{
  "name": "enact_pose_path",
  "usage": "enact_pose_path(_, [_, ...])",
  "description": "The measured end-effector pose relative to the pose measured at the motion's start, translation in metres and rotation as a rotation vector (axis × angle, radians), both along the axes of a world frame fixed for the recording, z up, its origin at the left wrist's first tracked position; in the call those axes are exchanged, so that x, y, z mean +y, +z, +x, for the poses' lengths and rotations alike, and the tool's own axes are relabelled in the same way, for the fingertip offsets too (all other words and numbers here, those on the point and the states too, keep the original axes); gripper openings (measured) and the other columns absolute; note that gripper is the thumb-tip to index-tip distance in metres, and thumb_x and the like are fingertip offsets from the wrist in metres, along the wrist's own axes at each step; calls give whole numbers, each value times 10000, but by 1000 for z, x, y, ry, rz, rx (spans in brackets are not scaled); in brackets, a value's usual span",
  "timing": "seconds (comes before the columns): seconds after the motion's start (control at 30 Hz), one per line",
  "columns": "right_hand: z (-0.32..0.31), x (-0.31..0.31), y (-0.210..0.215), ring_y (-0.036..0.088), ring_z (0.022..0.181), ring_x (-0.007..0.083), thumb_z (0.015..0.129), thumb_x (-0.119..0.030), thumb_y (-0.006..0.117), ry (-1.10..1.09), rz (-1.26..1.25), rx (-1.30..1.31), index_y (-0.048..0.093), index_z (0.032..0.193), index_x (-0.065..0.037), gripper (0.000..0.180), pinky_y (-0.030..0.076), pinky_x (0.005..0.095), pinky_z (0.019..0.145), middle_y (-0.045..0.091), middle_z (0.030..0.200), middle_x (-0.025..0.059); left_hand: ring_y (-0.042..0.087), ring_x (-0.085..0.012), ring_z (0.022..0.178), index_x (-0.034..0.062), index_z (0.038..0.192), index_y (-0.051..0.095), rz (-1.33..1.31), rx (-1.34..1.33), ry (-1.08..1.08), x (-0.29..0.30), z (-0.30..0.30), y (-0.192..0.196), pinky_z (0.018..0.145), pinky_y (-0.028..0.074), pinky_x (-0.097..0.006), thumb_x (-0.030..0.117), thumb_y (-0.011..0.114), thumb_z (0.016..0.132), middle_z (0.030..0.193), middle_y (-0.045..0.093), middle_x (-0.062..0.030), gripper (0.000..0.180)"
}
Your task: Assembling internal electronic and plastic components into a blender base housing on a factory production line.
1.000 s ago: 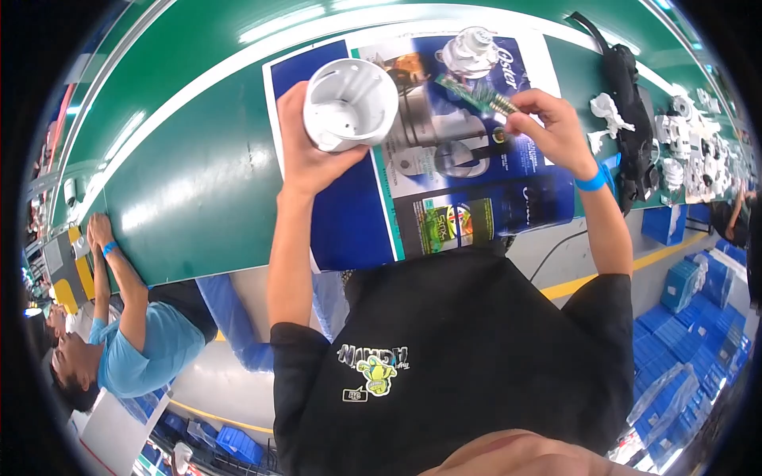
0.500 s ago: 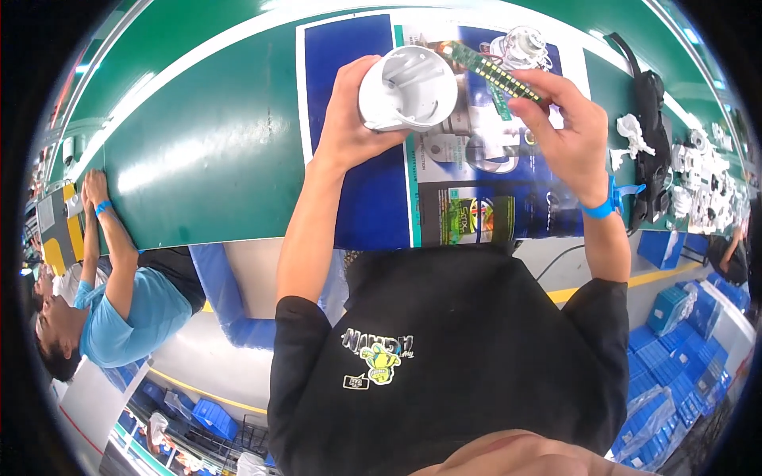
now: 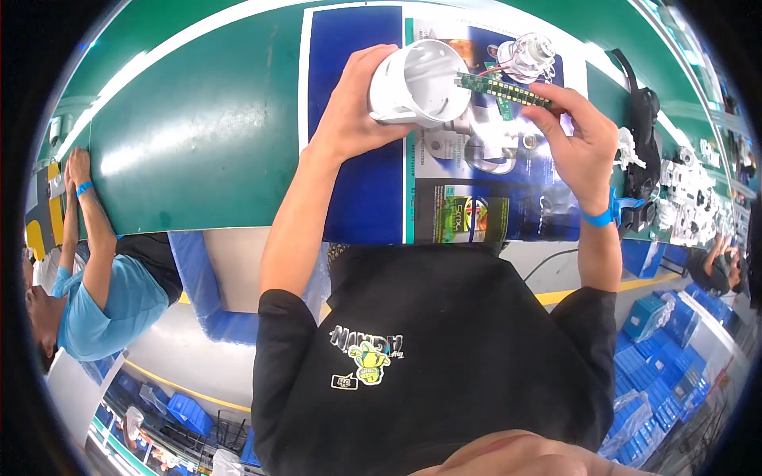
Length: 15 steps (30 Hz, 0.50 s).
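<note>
A white, hollow plastic housing [image 3: 395, 89] is wrapped by my left hand [image 3: 347, 115], and its round mouth is turned right. Ribs show on the inner wall. Between thumb and fingers, my right hand [image 3: 586, 147] pinches a narrow green circuit board [image 3: 508, 90] by its right end. Rows of pale components line the board, and its left tip is at the housing's mouth; whether they touch I cannot tell. Just beyond the board is a white, round motor-like part [image 3: 530, 57] with thin red wires. A smaller green board [image 3: 503, 109] shows partly behind the held one.
Beneath my hands lies a printed blue and grey sheet [image 3: 365, 190] on the green bench [image 3: 190, 159]. To the right are a black strap-like item [image 3: 643, 119] and several white plastic parts [image 3: 694, 194]. A co-worker in a blue shirt [image 3: 119, 297] rests both arms on the bench at left.
The housing has tipped so that its mouth faces more to the right. The circuit board has swung closer to level, with its left tip now against or near the mouth.
</note>
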State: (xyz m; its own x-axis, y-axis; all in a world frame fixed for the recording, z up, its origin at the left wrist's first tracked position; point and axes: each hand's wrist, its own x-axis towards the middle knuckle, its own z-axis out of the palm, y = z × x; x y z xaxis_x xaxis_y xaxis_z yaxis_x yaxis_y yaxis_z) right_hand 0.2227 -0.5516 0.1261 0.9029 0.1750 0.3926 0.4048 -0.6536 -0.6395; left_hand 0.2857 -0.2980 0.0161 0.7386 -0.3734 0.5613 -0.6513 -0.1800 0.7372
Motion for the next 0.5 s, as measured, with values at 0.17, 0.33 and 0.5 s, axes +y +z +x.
enact_pose_path(0.17, [5,0,-6,575,623,101,747,-19,742,-6,44,-96,683,977,-26,237,466,213,575,669,785,62,505,-288,1151,65,1297,421,26,9,-27,0,-2,-1,970,429,-371,64,870,467,1243,485,-129,944])
enact_pose_path(0.33, [17,-10,-5,595,585,137,777,-4,699,16,-127,-344,687,912,-13,137,455,220,529,663,732,73,506,-293,1151,61,1292,427,35,-28,-18,0,-1,1,971,427,-371,70,869,468,1245,487,-133,935])
enact_pose_path(0.5, [24,7,-20,540,565,23,889,-192,654,-188,289,-1,685,836,-12,190,384,162,501,643,616,20,504,-301,1155,62,1290,432,48,-24,-6,-1,-2,0,979,420,-374,80,867,472,1250,487,-136,926])
